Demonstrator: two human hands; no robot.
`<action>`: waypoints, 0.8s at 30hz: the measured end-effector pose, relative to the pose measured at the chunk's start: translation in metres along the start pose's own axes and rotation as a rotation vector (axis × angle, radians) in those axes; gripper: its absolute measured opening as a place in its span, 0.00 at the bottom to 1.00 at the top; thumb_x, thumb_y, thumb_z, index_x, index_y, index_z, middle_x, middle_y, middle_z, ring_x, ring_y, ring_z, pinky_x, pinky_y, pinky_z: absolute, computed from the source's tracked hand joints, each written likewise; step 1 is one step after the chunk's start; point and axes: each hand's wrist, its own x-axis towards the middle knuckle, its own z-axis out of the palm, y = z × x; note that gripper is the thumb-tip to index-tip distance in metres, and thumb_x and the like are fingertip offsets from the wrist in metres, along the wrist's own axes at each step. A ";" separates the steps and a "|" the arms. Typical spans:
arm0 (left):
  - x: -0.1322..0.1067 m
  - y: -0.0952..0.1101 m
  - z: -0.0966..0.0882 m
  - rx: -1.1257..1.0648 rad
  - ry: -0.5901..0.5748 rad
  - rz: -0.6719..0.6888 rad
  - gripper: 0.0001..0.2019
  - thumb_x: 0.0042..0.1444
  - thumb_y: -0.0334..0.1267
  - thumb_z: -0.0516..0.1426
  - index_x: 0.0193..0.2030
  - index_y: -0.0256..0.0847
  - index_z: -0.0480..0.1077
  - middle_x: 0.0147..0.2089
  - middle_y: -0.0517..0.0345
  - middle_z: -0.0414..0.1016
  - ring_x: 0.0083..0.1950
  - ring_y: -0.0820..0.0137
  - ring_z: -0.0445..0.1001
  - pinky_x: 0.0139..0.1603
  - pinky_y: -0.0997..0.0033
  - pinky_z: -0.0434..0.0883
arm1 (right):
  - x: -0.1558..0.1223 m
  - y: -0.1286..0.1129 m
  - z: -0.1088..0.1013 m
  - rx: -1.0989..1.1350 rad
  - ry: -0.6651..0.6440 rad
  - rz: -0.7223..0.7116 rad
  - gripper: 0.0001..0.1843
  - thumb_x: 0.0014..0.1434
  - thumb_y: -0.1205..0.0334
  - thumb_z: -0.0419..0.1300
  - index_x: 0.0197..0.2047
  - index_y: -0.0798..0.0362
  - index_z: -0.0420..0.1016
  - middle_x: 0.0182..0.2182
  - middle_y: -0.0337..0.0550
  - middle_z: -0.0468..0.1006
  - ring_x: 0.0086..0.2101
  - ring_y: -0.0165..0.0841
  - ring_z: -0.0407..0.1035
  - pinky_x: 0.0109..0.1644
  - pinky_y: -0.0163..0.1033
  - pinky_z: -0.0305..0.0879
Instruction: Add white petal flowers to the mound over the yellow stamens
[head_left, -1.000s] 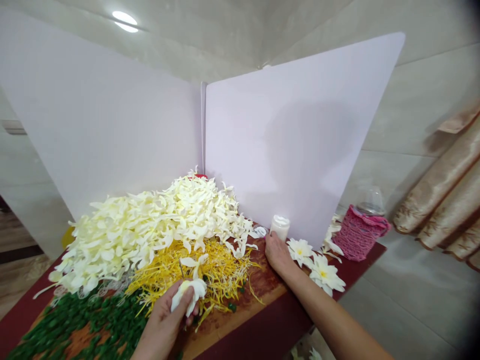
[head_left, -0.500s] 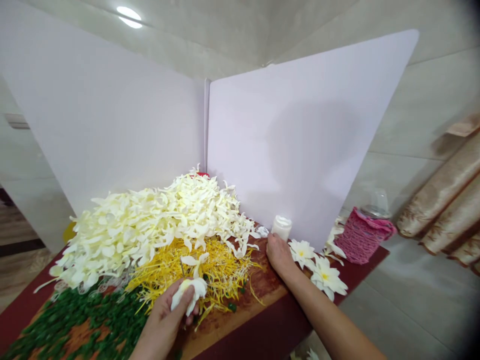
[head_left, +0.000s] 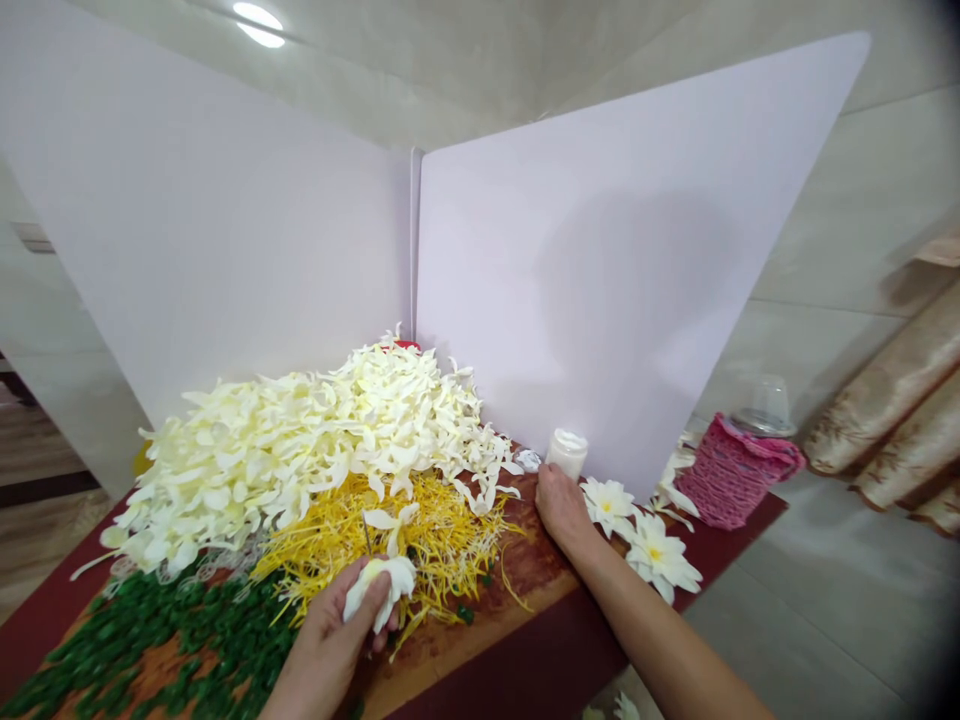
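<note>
Between the fingers and thumb of my left hand [head_left: 337, 620] is a white artificial flower [head_left: 379, 590], with a thin dark wire rising beside it and a loose petal close above. This hand is closed, over the near edge of a pile of yellow stamen threads [head_left: 442, 535]. My right hand [head_left: 561, 500] is closed against the table, right in front of a white jar [head_left: 568, 455]; its fingertips are hidden, so what they grip cannot be made out. A small crumpled white thing [head_left: 527, 460] lies just left of that hand.
A big heap of white petals [head_left: 300, 440] stands behind the yellow threads. Green pieces [head_left: 187, 640] spread at the front left. Several finished white flowers [head_left: 660, 555] lie right of my forearm, near a pink knitted holder [head_left: 731, 470]. White panels [head_left: 600, 250] stand behind the table.
The view has shifted slightly, so the panels and pink holder appear a little further right. Both hands keep nearly the same place and grip.
</note>
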 end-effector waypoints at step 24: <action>0.000 0.003 -0.003 0.132 0.099 0.084 0.14 0.47 0.46 0.55 0.29 0.34 0.67 0.19 0.64 0.62 0.20 0.78 0.56 0.21 0.78 0.54 | -0.108 -0.064 -0.063 0.679 0.112 -0.876 0.20 0.57 0.74 0.47 0.53 0.52 0.63 0.40 0.47 0.74 0.39 0.30 0.70 0.40 0.33 0.67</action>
